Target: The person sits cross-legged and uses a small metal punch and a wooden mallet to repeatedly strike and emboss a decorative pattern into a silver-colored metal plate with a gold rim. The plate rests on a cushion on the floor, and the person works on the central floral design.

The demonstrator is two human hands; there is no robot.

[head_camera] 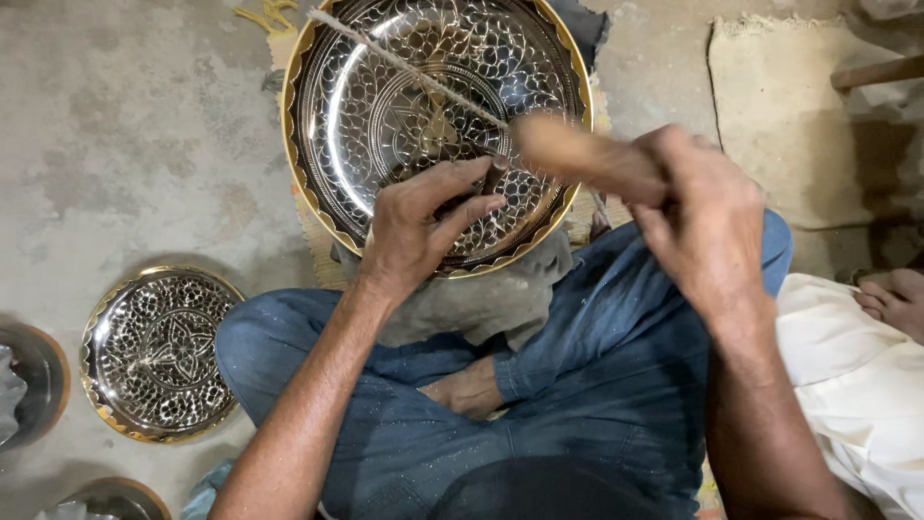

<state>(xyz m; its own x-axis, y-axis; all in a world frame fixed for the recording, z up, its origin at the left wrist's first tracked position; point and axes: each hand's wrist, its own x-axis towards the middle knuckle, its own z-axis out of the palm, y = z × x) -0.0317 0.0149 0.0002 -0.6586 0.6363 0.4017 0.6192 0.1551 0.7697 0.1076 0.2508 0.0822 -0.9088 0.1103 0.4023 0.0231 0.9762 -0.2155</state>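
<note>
Nearest the camera, the person is sitting cross-legged on the floor in blue jeans (577, 385), with a bare foot (469, 390) tucked between the knees. Just above the lap a grey cloth (481, 299) is lying under the near rim of a large engraved metal plate (385, 116), which is resting tilted against the legs, its gold scalloped edge framing a shiny floral pattern. The left hand (423, 226) is lying on the lower part of that plate, its fingers (462, 197) curling around a small dark tool (493, 178) and pressing its tip to the engraved surface. The right hand (707, 217) is hovering just right of the plate, fingers wrapped tightly around a wooden mallet (577, 154), which is blurring with motion above the small tool. A thin stick (404, 65) is lying diagonally across the plate's face. To the right, another person in pale trousers (847, 376) is sitting close by, a bare foot (895, 300) showing at the frame's edge. On the left, a smaller engraved plate (159, 354) is lying flat on the concrete floor (135, 125), with two more dishes partly cropped beside it. Farthest off, a tan mat (780, 106) is spreading over the floor at upper right.
</note>
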